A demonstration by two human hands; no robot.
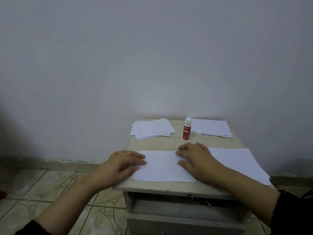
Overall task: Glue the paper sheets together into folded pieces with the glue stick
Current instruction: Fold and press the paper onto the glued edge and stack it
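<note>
A lined white sheet [162,167] lies folded over at the front of the small table [160,143]; its other half [240,161] stretches out to the right. My left hand [125,161] lies flat on the sheet's left edge. My right hand [194,158] presses flat on its right part. Both hands have fingers spread and hold nothing. The red glue stick [186,130] stands upright behind my right hand, uncapped. Its clear cap [198,133] sits just to its right.
A loose pile of paper [152,128] lies at the back left of the table and another stack [210,127] at the back right. The table stands against a pale wall. A half-open drawer [183,211] sits under the tabletop. Tiled floor spreads to the left.
</note>
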